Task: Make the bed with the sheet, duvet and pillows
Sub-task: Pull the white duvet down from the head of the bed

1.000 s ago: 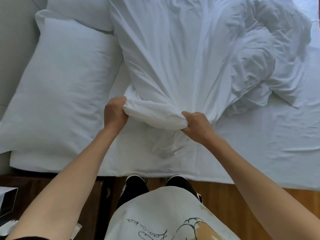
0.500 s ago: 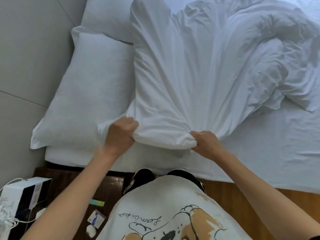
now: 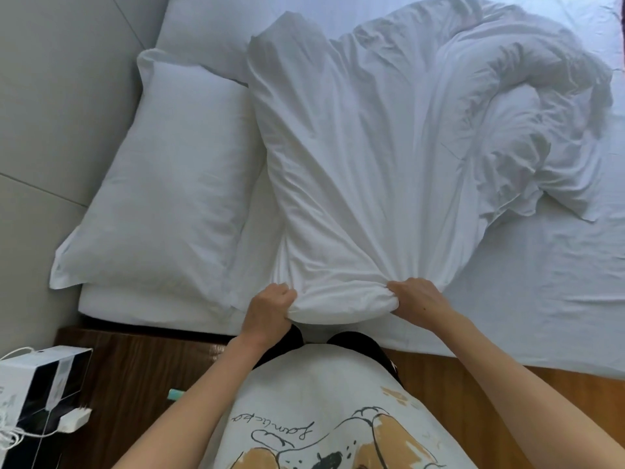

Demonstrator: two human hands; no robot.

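Observation:
A white duvet (image 3: 372, 157) lies rumpled across the bed, bunched in a heap at the far right. Its near corner is gathered at the bed's near edge. My left hand (image 3: 270, 308) grips that corner from the left, and my right hand (image 3: 419, 299) pinches it from the right. A white pillow (image 3: 162, 174) lies at the left by the headboard wall, with a second pillow (image 3: 206, 32) behind it, partly under the duvet. The white sheet (image 3: 541, 282) covers the mattress on the right.
A grey wall (image 3: 50, 96) runs along the left. A dark wooden nightstand (image 3: 135, 374) at lower left carries a white box (image 3: 37, 384) with a charger and cable. Wooden floor (image 3: 507, 390) lies beside the bed. My black shoes show below the duvet corner.
Both hands have drawn the duvet corner toward me, from the middle of the mattress to its near edge. The view has pulled back, bringing the nightstand and box into sight.

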